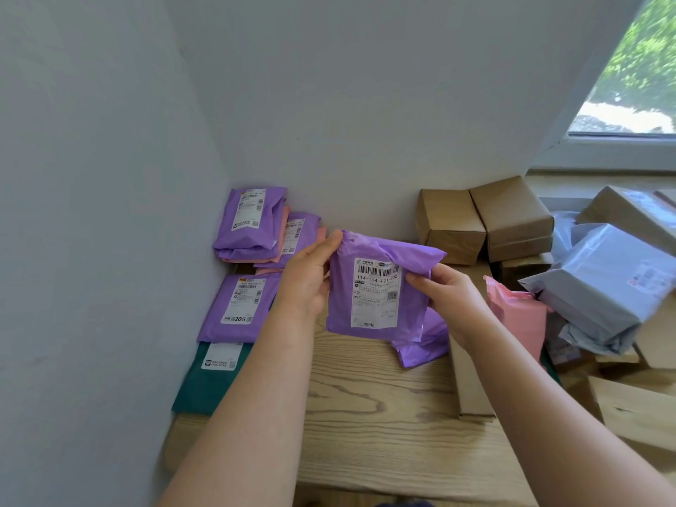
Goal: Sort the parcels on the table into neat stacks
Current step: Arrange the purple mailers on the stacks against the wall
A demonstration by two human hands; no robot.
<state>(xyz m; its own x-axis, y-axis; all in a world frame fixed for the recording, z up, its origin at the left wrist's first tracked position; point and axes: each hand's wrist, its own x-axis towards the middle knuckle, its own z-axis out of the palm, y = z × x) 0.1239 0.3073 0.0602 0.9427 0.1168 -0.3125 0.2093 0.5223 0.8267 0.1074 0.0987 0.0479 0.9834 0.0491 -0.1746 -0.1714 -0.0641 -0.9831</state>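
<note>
1. Two-handed: pinches purple parcel [376,298], left hand [311,276] at 11 o'clock corner, right hand [450,294] at 3 o'clock edge, label up for reading.
2. Hovers above table [365,415] centre; likely belongs on purple stacks [239,309] at 9 o'clock.

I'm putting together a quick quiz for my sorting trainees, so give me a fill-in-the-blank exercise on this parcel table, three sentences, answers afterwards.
1. The left hand and right hand together hold a plastic mailer bag with a white label, coloured ____.
2. The flat parcel under the labelled purple parcel by the left wall is dark ____.
3. The pink plastic mailer lies on the held bag's ____ side.

Missing words: purple; green; right.
</note>
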